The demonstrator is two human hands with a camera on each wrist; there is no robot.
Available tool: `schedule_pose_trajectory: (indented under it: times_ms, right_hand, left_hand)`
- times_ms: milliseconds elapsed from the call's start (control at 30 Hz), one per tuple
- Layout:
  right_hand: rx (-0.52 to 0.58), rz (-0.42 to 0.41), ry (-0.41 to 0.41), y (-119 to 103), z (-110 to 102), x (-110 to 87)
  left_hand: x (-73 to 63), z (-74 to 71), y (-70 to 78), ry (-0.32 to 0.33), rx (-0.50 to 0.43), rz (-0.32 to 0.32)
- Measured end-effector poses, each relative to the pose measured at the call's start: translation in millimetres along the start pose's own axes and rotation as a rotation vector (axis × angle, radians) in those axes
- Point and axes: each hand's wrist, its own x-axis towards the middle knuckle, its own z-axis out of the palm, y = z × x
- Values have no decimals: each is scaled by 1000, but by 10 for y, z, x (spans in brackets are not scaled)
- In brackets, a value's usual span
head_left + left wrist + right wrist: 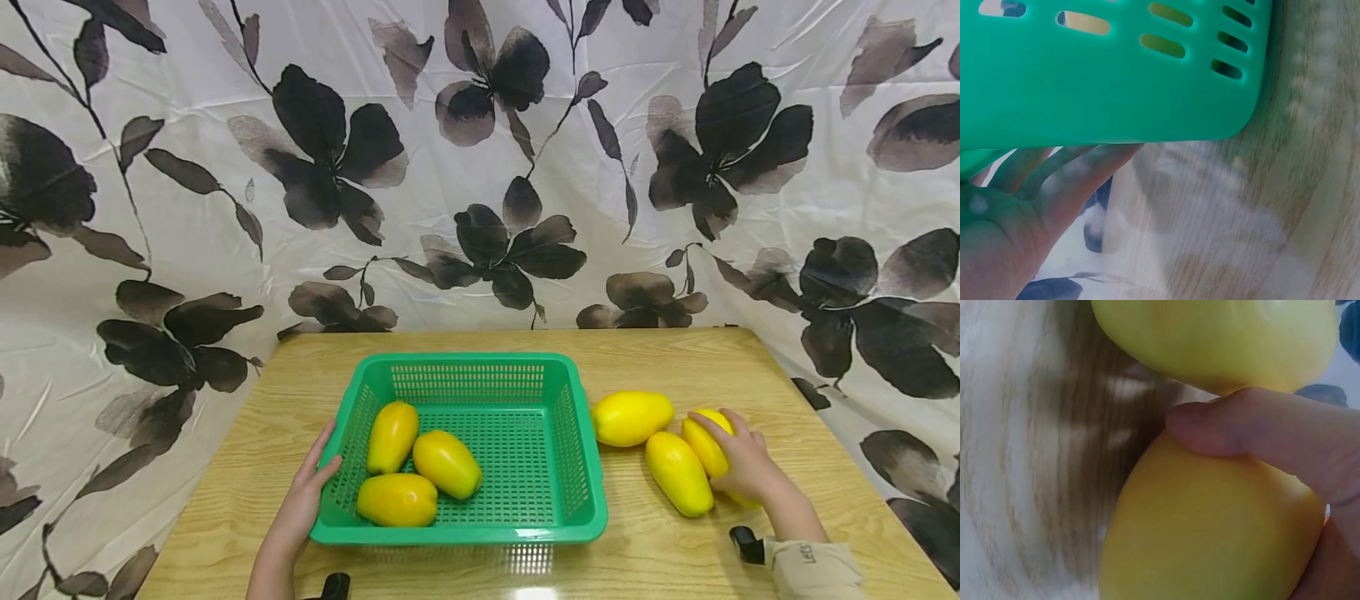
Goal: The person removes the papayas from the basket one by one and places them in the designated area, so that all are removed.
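My left hand (300,496) holds the left side of a green plastic basket (457,534), its thumb at the rim and its fingers along the outer wall. In the left wrist view the fingers (1079,181) lie against the basket's wall (1110,106). Three yellow papayas (447,463) lie inside, toward the basket's left. On the table to the right, my right hand (746,467) grips another papaya (703,446), thumb on one side and fingers over the other. In the right wrist view, its thumb (1210,428) presses that papaya (1204,519), close beside a neighbouring papaya (1222,337).
Two more papayas lie between the basket and my right hand: one papaya (632,418) right at the basket's side, the other papaya (678,473) nearer me. Everything rests on a wooden table (232,500). A flower-printed cloth (427,208) hangs behind it.
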Motion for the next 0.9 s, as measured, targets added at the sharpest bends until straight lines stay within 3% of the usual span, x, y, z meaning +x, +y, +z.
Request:
schedule_pose_trajectory:
  times_ms: [900]
  right_hand:
    - [-40,-2,7,-22,58,-1]
  left_hand:
    - [3,1,-11,8,11,-3]
